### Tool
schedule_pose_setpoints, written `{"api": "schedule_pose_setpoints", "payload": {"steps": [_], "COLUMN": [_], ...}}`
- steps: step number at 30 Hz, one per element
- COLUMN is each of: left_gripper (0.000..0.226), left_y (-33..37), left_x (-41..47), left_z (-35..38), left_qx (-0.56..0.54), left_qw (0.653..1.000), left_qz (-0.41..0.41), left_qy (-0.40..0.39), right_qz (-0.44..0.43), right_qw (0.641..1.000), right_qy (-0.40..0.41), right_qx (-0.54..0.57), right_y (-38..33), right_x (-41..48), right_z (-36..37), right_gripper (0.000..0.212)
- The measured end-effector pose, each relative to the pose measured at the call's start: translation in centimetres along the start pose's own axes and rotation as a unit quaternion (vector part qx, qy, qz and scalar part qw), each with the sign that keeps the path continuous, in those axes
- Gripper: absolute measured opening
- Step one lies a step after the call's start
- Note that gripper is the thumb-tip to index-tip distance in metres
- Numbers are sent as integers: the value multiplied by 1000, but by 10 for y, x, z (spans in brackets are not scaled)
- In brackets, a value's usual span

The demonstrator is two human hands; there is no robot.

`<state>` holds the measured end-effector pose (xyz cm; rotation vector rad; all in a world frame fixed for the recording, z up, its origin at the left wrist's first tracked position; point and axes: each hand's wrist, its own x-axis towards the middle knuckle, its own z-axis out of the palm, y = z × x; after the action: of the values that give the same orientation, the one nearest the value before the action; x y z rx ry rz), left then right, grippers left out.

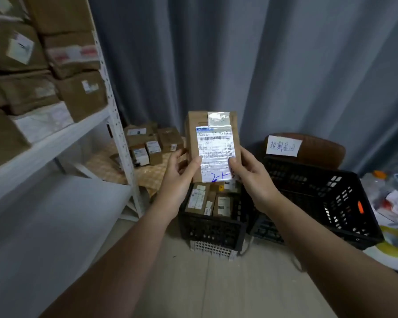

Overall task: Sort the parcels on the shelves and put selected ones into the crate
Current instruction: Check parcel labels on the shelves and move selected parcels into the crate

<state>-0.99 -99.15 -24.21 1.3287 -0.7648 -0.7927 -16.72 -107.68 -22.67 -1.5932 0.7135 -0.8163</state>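
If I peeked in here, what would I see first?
A brown parcel with a white label, held up in the middle by the left hand and right hand. Below it sits a black crate full of small boxes, with a bigger crate to its right. On the left, stacked boxes fill the white shelf.

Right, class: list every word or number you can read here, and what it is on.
"超期退回": handwritten paper sign behind the right crate.
"2-1-": blue pen on the label of the held parcel; the end is hidden.
Label's print: blurred.
Labels on shelf boxes, floor boxes and crate parcels: too small.
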Motion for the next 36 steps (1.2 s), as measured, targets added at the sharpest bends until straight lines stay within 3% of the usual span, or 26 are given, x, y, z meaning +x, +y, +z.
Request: {"api": "schedule_pose_setpoints", "payload": {"steps": [3,9,16,20,24,27,30,34,36], "left_gripper": [58,60,49,60,37,33,40,28,28], "left_y": [-31,-102,-173,-210,-224,-240,-261,-297,-318], "left_x": [46,100,168,224,272,301,334,388,418], "left_z": [-4,-7,17,50,96,116,123,129,126], "left_qx": [28,140,157,180,191,160,179,230,277], "left_qw": [998,971,937,922,921,924,915,923,920], "left_qz": [-35,-176,-299,-327,-309,-311,-313,-263,-231], "left_qy": [-41,-85,-85,-104,-139,-152,-183,-164,-151], "right_qz": [28,177,274,299,373,375,381,274,224], "right_qw": [998,968,946,943,915,887,869,835,800], "right_qy": [57,157,113,75,9,-10,-38,-91,-135], "right_qx": [-19,-84,-130,-129,-155,-271,-312,-469,-540], "right_y": [33,132,197,227,245,270,297,334,354], "right_x": [32,60,119,169,222,259,296,355,383], "right_z": [4,21,-7,-41,-82,-104,-121,-144,-153], "right_gripper": [27,49,53,91,109,120,124,126,122]}}
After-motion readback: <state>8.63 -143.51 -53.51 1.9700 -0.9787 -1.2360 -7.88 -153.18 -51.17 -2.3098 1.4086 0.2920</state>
